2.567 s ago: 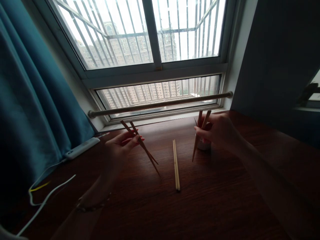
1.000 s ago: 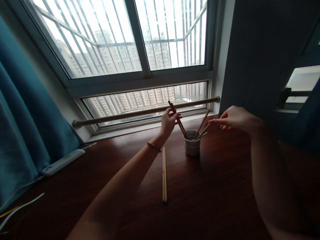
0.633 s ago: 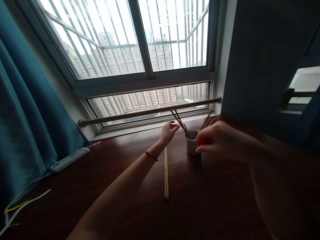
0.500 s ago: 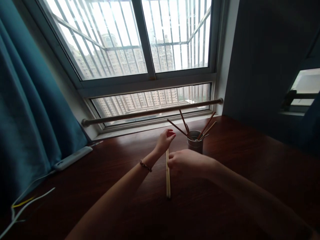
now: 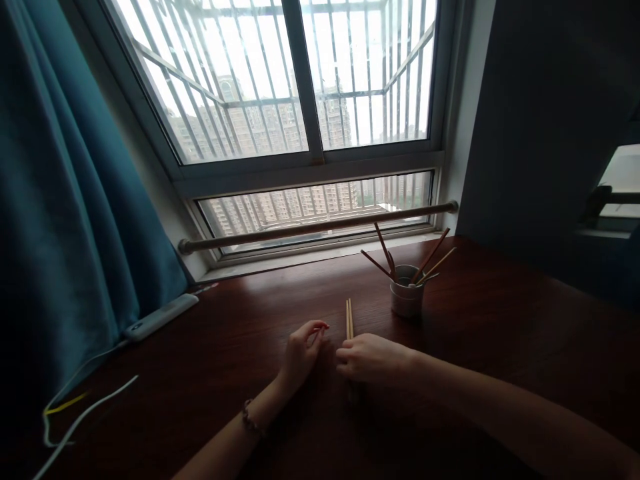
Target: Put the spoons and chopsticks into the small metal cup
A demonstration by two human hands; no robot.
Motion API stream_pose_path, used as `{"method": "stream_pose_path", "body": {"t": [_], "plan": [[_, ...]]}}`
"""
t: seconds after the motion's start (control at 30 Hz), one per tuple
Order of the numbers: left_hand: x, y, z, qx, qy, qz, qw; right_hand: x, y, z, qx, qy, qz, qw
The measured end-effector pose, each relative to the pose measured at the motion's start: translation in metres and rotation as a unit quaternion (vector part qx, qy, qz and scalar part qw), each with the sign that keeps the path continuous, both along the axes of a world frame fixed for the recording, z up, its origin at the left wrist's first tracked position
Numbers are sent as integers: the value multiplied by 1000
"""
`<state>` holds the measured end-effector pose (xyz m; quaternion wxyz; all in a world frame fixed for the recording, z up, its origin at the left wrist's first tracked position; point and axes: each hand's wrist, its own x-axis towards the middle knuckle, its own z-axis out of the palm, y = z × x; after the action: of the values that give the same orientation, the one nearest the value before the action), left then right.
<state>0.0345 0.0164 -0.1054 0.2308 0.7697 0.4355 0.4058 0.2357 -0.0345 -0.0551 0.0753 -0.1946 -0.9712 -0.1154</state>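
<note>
A pair of pale wooden chopsticks [image 5: 349, 319] lies lengthwise in front of me on the dark red-brown table [image 5: 280, 303]. Over their middle is my right hand [image 5: 373, 359], fingers curled and closed around them. It hides part of their length, and their near ends are dim in shadow. To the left, my left hand [image 5: 300, 350] hovers with loosely bent fingers, the thumb a little apart from the fingertips. It holds nothing I can see and wears a bracelet [image 5: 250, 418] at the wrist. Beyond my right hand a grey metal cup [image 5: 407, 299] stands upright with several thin sticks [image 5: 431, 257] leaning out.
On the left lie a white power strip [image 5: 163, 317] and a white cable [image 5: 90, 417] with a yellow piece beside it. A blue curtain [image 5: 100, 200] hangs there. A rail [image 5: 320, 228] crosses the barred window behind the table.
Both hands have come back towards me, the left one also leftwards from near the cup. The right hand now covers the chopsticks lower down, leaving their far ends showing. The view has shifted slightly.
</note>
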Motion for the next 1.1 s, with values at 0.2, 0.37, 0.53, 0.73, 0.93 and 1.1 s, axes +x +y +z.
{"method": "stream_pose_path", "body": {"t": [0.2, 0.37, 0.53, 0.73, 0.93, 1.1], "plan": [[3, 1, 2, -24, -10, 5, 1000, 43, -29, 92, -34, 390, 2, 920], [2, 0, 2, -33, -20, 4, 999, 106, -46, 147, 88, 735, -78, 668], [2, -2, 4, -35, -24, 5, 999, 156, -17, 147, 78, 731, -207, 646], [3, -1, 5, -29, -14, 12, 999, 185, 43, 110, -87, 650, -277, 703], [2, -3, 4, -18, -5, 15, 1000, 189, 43, 113, 38, 687, -286, 666], [15, -3, 17, -13, -25, -16, 999, 202, 15, 132, 92, 592, -383, 703]]}}
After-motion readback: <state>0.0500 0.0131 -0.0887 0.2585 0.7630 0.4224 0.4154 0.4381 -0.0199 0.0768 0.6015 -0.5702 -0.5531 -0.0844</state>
